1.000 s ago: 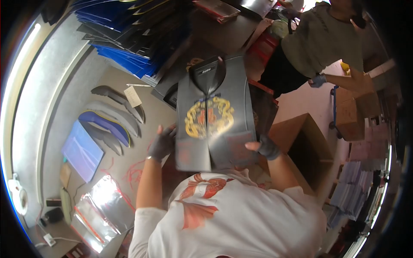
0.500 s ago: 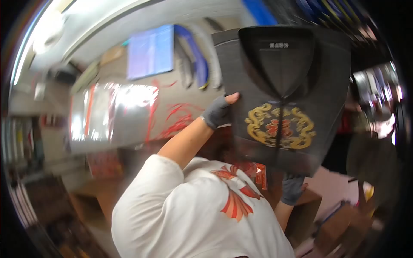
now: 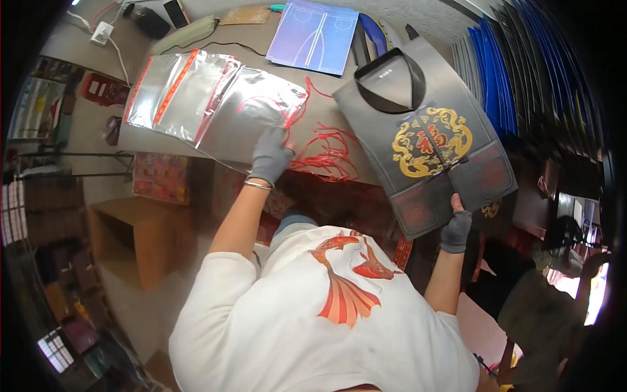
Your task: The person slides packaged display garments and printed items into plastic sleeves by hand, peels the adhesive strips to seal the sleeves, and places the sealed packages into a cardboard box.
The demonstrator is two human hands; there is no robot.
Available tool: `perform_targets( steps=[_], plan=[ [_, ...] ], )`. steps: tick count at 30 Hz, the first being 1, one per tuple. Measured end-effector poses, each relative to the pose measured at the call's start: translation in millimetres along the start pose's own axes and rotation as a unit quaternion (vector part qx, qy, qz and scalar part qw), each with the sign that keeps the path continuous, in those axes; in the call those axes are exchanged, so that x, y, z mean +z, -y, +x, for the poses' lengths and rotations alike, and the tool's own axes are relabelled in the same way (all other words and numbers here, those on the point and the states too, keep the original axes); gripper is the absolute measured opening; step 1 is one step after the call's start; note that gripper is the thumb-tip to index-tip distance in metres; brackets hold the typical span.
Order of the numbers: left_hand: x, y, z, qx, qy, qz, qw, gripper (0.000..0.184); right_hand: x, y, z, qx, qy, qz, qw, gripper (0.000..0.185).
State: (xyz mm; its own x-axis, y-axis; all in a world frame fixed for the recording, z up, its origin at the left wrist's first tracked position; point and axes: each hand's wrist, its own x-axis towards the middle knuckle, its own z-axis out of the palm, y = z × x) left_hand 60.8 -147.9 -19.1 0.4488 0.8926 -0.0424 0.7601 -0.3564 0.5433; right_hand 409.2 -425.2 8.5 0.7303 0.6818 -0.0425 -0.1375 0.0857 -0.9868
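Note:
My right hand [image 3: 457, 228], in a grey fingerless glove, grips the lower edge of a dark vest-shaped piece [image 3: 366, 98], its thumb on the front. The piece has a black collar and a gold and red emblem [image 3: 432, 142]. My left hand [image 3: 272, 155], also gloved, is at the front edge of the clear plastic bags [image 3: 219, 104], beside the red strings [image 3: 326, 153]. Its fingers are blurred, and whether they hold anything is unclear. The bags have red edges and lie on the grey table [image 3: 147, 140].
A blue printed sheet [image 3: 313, 36] lies at the table's back. Blue and black folded pieces [image 3: 496, 72] are stacked at the right. An open cardboard box [image 3: 140, 242] stands at lower left. Another person [image 3: 542, 313] is at the right.
My view has turned toward the table. My left hand has let go of the vest-shaped piece and moved to the bags. The piece now hangs at the right in my right hand.

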Motion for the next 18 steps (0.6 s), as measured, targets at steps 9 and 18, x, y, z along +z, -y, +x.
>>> perform_targets(
  steps=[9, 18],
  plan=[
    [78, -15, 40, 0.134, -0.057, 0.141, 0.979, 0.088, 22, 34, -29, -0.044, -0.056, -0.127, 0.989, 0.043],
    [81, -72, 20, 0.265, 0.229, 0.046, 0.935, 0.07, 62, 46, -39, 0.122, -0.09, -0.356, 0.922, 0.031]
  ],
)
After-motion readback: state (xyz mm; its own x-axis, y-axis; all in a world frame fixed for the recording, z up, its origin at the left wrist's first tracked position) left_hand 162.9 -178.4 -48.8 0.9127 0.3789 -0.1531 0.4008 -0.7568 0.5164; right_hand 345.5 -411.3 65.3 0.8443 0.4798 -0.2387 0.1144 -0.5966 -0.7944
